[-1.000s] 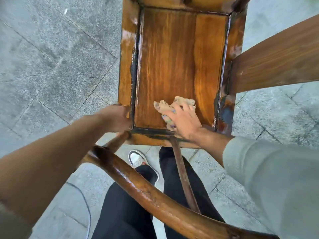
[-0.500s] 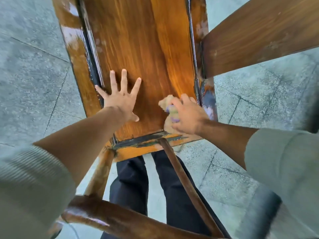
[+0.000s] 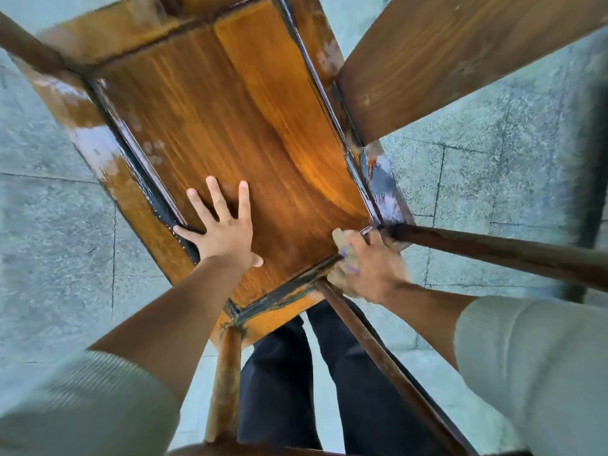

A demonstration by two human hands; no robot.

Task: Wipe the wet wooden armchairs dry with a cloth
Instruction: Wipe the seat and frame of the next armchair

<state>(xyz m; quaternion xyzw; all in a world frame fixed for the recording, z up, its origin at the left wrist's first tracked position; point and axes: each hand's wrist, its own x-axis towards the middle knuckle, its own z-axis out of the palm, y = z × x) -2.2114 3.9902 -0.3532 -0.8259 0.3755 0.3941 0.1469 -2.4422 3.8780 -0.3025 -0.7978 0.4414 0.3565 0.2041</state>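
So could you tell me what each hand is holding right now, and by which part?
The right hand grips the bunched cloth, fingers curled over its top, at the seat's near right corner. The left hand holds nothing; it lies flat on the seat.

pale ribbed sleeves [image 3: 526,366], dark trousers [image 3: 279,383]

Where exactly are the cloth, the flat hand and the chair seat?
cloth [image 3: 340,239]: head view, tan bunch above the knuckles.
left hand [image 3: 227,236]: head view, back of hand.
chair seat [image 3: 250,126]: head view, bare centre panel.
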